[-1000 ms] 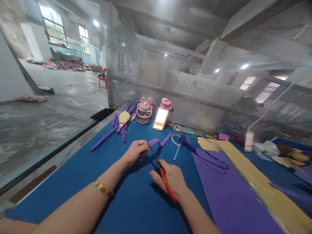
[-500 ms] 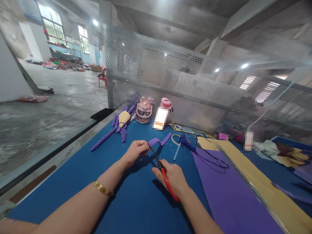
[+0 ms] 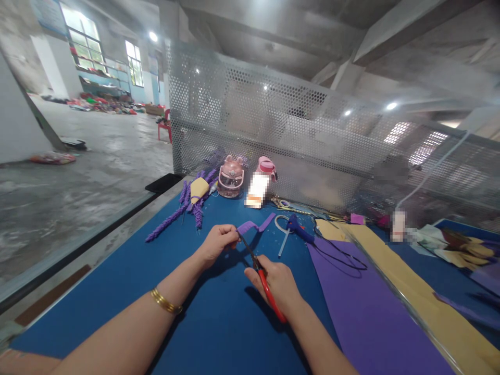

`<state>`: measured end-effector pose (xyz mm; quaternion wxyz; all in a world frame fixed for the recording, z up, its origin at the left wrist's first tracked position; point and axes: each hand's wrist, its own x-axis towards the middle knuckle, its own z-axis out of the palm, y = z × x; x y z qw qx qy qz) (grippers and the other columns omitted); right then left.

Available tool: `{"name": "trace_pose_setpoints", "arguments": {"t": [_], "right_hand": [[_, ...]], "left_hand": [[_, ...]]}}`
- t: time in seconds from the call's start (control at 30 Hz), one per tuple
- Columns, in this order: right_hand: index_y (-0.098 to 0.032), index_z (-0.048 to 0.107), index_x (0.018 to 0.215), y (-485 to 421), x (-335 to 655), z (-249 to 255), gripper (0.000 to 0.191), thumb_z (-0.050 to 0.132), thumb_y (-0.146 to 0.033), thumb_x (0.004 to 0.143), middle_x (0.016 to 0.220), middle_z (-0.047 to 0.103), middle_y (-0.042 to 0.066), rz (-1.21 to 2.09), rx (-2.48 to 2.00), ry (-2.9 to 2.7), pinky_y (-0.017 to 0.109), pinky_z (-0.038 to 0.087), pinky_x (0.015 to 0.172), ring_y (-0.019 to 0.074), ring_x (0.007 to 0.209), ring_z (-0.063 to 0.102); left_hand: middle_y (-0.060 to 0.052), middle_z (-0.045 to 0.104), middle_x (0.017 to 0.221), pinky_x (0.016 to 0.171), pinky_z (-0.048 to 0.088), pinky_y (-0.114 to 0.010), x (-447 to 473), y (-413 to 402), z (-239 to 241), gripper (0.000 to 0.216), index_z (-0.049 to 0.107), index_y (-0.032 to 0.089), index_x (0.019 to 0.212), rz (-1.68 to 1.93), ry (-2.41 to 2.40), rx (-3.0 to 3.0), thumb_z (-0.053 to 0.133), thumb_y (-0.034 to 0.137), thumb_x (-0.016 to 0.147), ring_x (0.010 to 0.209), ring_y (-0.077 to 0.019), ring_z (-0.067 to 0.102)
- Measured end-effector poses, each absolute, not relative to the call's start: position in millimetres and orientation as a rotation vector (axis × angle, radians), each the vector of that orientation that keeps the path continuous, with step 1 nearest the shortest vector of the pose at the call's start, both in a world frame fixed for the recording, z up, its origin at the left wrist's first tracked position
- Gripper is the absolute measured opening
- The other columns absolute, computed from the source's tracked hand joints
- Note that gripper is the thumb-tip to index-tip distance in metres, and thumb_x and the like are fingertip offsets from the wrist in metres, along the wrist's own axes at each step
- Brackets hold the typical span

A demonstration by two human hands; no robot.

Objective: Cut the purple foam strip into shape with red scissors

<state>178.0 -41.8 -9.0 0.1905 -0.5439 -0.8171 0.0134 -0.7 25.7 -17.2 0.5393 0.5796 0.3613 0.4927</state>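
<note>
My left hand [image 3: 219,245] pinches one end of a purple strip [image 3: 255,227], which curls away to the right above the blue table [image 3: 219,323]. In my right hand [image 3: 279,284] is a pair of scissors [image 3: 269,297] with red handles, the fingers closed round them. The dark blades point up and left, their tips at the strip beside my left fingertips. Whether the blades are parted there is too small to tell. To the right of the strip lies a blue glue gun [image 3: 299,228] with a pale stick in it and a black cord.
Purple lavender-like stems [image 3: 167,224] with a yellow wrap [image 3: 199,190] lie back left. Beside them stand a pink bottle [image 3: 230,177] and a blurred bright screen [image 3: 257,190]. Purple sheet [image 3: 351,297] and yellow sheets [image 3: 422,291] cover the right side. A perforated metal panel [image 3: 273,114] borders the back.
Almost nothing differs. My right thumb has shifted very slightly; both hands, the strip and the scissors keep their places.
</note>
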Motion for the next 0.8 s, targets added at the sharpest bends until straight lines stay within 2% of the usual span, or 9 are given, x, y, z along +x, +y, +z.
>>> {"name": "trace_pose_setpoints", "arguments": {"t": [0.57, 0.8], "right_hand": [[-0.021, 0.057, 0.079, -39, 182, -8, 0.032, 0.041, -0.046, 0.089, 0.059, 0.063, 0.0, 0.046, -1.57, -2.329, 0.022, 0.024, 0.049, 0.0162, 0.054, 0.061], [-0.02, 0.057, 0.079, -38, 183, -8, 0.031, 0.044, -0.046, 0.089, 0.06, 0.064, 0.001, 0.041, -1.596, -2.343, 0.022, 0.024, 0.049, 0.0171, 0.056, 0.062]], "left_hand": [[0.002, 0.05, 0.048, 0.044, 0.022, -0.022, 0, 24, -10, 0.021, 0.059, 0.014, 0.061, 1.07, 0.917, 1.379, 0.055, 0.031, 0.071, 0.042, -0.0075, 0.036], [0.002, 0.051, 0.049, 0.046, 0.025, -0.022, 1, 24, -8, 0.019, 0.055, 0.014, 0.06, 1.059, 0.911, 1.401, 0.055, 0.03, 0.071, 0.044, -0.0079, 0.039]]}}
